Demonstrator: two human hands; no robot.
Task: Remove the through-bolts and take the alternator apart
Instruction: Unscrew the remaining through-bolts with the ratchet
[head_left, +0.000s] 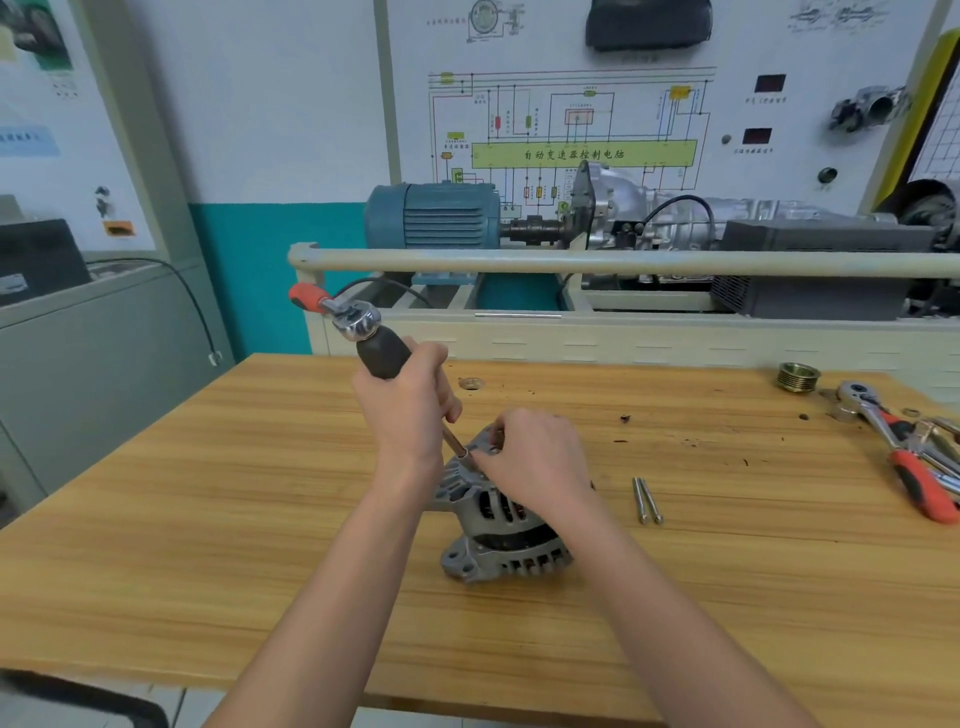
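Automotive training workshop, wiring-diagram board (582, 119), workbench (208, 545)

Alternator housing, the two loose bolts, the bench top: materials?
Grey ribbed alternator housing: likely cast aluminium, matte, slotted vents. Two loose silver through-bolts: probably steel, bright smooth sheen. Tan bench top: wood or wood-look laminate, with streaky grain.

Count on desk (208, 519): 1 alternator (498, 525); 2 loose through-bolts (647, 500); 1 pulley (798, 376); 2 ratchets, one held (337, 312), one lying right (898, 441).
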